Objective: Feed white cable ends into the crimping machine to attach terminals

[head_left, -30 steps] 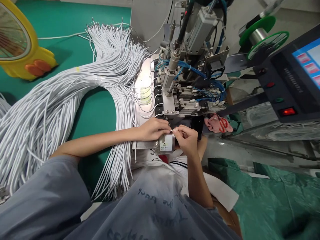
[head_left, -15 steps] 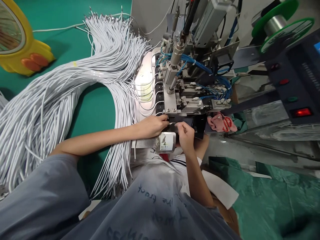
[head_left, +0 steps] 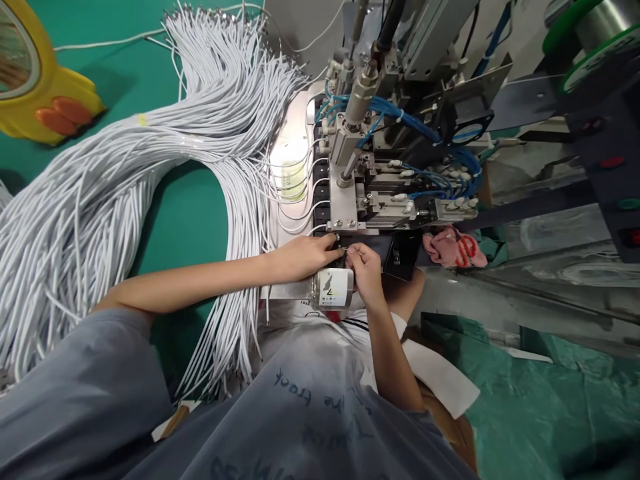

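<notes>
My left hand (head_left: 305, 257) reaches in from the left at the near end of a bench machine (head_left: 345, 193), its thumb and finger closed around what looks like a white cable end, mostly covered by the fingers. Fingertips of my right hand (head_left: 367, 270) pinch at the same small tip from the other side, so the two hands nearly touch. Several white cables (head_left: 300, 215) curve into the black slots (head_left: 321, 213) along the machine's left side. Just below the hands sits a clear container with a white label (head_left: 334, 288).
A large bundle of white cables (head_left: 125, 150) spreads over the green mat (head_left: 195, 200). Left of it stands a yellow duck-shaped item (head_left: 75, 100). Right of the machine are a pink cloth (head_left: 453, 247), a dark control box (head_left: 607, 133) and a wire spool (head_left: 600, 33).
My right hand has come closer to my left, closing the gap where a thin white tip showed. The view has shifted slightly, so the machine sits further right.
</notes>
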Motion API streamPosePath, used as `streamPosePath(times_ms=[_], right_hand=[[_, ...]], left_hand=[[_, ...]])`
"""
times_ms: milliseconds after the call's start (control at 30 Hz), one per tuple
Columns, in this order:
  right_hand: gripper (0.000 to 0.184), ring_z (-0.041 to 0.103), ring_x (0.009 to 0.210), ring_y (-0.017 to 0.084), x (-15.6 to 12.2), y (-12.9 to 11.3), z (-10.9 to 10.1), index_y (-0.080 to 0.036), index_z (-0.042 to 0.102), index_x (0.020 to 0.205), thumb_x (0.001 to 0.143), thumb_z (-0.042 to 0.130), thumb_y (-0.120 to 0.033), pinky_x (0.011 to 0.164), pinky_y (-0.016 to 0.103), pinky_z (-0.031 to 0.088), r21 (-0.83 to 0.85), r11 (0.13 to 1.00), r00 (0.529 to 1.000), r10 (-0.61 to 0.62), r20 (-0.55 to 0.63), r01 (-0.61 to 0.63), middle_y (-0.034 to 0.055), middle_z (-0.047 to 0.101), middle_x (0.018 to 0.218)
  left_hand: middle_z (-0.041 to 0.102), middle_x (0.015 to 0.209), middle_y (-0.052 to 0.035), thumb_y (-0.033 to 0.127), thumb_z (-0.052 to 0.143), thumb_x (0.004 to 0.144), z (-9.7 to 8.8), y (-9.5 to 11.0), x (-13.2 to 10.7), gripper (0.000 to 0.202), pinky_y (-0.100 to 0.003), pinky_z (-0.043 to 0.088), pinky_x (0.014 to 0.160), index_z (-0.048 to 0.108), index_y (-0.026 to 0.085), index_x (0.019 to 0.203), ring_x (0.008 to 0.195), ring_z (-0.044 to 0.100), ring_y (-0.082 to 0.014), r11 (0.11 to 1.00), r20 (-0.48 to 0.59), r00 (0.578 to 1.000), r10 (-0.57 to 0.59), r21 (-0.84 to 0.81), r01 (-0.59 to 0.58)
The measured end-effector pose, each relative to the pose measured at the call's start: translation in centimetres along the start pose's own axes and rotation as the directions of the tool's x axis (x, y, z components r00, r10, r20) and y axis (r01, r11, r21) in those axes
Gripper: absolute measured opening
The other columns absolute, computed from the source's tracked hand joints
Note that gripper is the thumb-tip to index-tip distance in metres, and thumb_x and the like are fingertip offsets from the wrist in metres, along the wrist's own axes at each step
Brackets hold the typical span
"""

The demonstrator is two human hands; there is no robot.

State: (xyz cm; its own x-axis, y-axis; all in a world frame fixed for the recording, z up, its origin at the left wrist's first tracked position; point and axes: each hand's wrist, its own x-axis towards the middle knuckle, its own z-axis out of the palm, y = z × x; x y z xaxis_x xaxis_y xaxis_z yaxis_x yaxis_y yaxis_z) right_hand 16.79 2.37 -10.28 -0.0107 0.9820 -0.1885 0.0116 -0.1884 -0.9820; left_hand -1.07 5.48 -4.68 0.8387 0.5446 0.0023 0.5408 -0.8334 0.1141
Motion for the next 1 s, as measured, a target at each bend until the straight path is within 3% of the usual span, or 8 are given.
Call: streamPosePath(times_ms=[367, 567, 667, 733, 833, 867, 933, 1000], right_hand=[[0.033, 0.031, 0.05, 0.01, 0.8, 1.2, -0.2, -0.021, 0.045, 0.067, 0.086, 0.048, -0.047, 0.048, 0.024, 0.026, -0.127, 0.986, 0.994, -0.103, 0.038, 0.108, -0.0057, 0.035, 0.054], [0.038, 0.03, 0.05, 0.01, 1.4, 1.9, 0.3, -0.021, 0.04, 0.062, 0.085, 0.048, -0.051, 0.047, 0.023, 0.026, -0.164, 0.977, 0.989, -0.142, -0.041, 0.134, -0.006, 0.03, 0.053], [0.038, 0.029, 0.05, 0.01, 0.8, 1.2, 0.0, -0.022, 0.038, 0.061, 0.086, 0.045, -0.05, 0.047, 0.023, 0.026, -0.182, 0.974, 0.98, -0.159, -0.12, 0.136, -0.0062, 0.03, 0.053], [0.037, 0.03, 0.05, 0.01, -0.7, 0.3, -0.3, -0.022, 0.038, 0.061, 0.088, 0.043, -0.046, 0.047, 0.024, 0.026, -0.207, 0.964, 0.946, -0.216, -0.243, 0.167, -0.0058, 0.031, 0.054], [0.033, 0.035, 0.05, 0.01, -4.7, -1.5, 0.6, -0.02, 0.045, 0.063, 0.09, 0.041, -0.038, 0.049, 0.025, 0.029, -0.332, 0.915, 0.843, -0.356, -0.403, 0.228, -0.004, 0.039, 0.055], [0.032, 0.037, 0.049, 0.01, -6.0, -2.1, 1.3, -0.02, 0.049, 0.064, 0.09, 0.042, -0.036, 0.05, 0.025, 0.03, -0.383, 0.896, 0.867, -0.362, -0.341, 0.224, -0.0036, 0.043, 0.054], [0.029, 0.041, 0.048, 0.01, -8.3, -2.8, 3.5, -0.019, 0.054, 0.065, 0.089, 0.045, -0.033, 0.05, 0.025, 0.032, -0.461, 0.869, 0.978, -0.208, -0.016, 0.177, -0.0032, 0.047, 0.052], [0.026, 0.045, 0.048, 0.011, -9.6, -2.7, 6.3, -0.019, 0.057, 0.063, 0.085, 0.053, -0.032, 0.05, 0.025, 0.033, -0.472, 0.863, 0.955, -0.038, 0.295, 0.18, -0.0028, 0.053, 0.052]], left_hand=[[0.056, 0.104, -0.0157, 0.007, 0.043, 0.085, -0.5, 0.0, 0.2, 0.038, -0.025, 0.044, 0.052, 0.054, 0.009, 0.121, 0.072, 0.061, -0.0164, 0.999, 0.045, 0.999, 0.006, 0.052, -0.008], [0.058, 0.072, -0.0085, 0.007, 0.048, 0.079, -2.5, 0.4, -0.6, 0.016, -0.029, 0.039, 0.05, 0.064, 0.01, 0.074, 0.065, 0.059, -0.0203, 0.992, 0.093, 0.991, -0.094, 0.089, 0.086], [0.058, 0.071, -0.0087, 0.006, 0.049, 0.077, -3.2, 0.6, -1.0, 0.016, -0.028, 0.032, 0.046, 0.062, 0.011, 0.069, 0.064, 0.059, -0.0203, 0.988, 0.111, 0.986, -0.127, 0.097, 0.117], [0.058, 0.074, -0.0094, 0.005, 0.048, 0.077, -3.1, 0.6, -1.0, 0.016, -0.027, 0.028, 0.043, 0.062, 0.01, 0.072, 0.061, 0.059, -0.019, 0.985, 0.097, 0.984, -0.146, 0.103, 0.136], [0.059, 0.08, -0.0117, 0.004, 0.043, 0.08, -2.6, 0.2, -0.9, 0.02, -0.027, 0.024, 0.042, 0.062, 0.008, 0.084, 0.06, 0.059, -0.0183, 0.962, 0.056, 0.969, -0.241, 0.149, 0.231], [0.059, 0.081, -0.0122, 0.004, 0.042, 0.081, -2.4, 0.0, -0.9, 0.022, -0.027, 0.024, 0.043, 0.062, 0.007, 0.089, 0.06, 0.059, -0.0183, 0.948, 0.039, 0.958, -0.283, 0.164, 0.273], [0.059, 0.084, -0.013, 0.003, 0.04, 0.082, -2.2, -0.4, -0.7, 0.024, -0.027, 0.025, 0.044, 0.06, 0.007, 0.095, 0.061, 0.059, -0.018, 0.927, 0.013, 0.94, -0.342, 0.17, 0.335], [0.059, 0.084, -0.0131, 0.004, 0.039, 0.083, -2.3, -0.4, -0.7, 0.024, -0.027, 0.026, 0.045, 0.06, 0.007, 0.094, 0.059, 0.058, -0.0164, 0.927, -0.003, 0.936, -0.352, 0.14, 0.349]])
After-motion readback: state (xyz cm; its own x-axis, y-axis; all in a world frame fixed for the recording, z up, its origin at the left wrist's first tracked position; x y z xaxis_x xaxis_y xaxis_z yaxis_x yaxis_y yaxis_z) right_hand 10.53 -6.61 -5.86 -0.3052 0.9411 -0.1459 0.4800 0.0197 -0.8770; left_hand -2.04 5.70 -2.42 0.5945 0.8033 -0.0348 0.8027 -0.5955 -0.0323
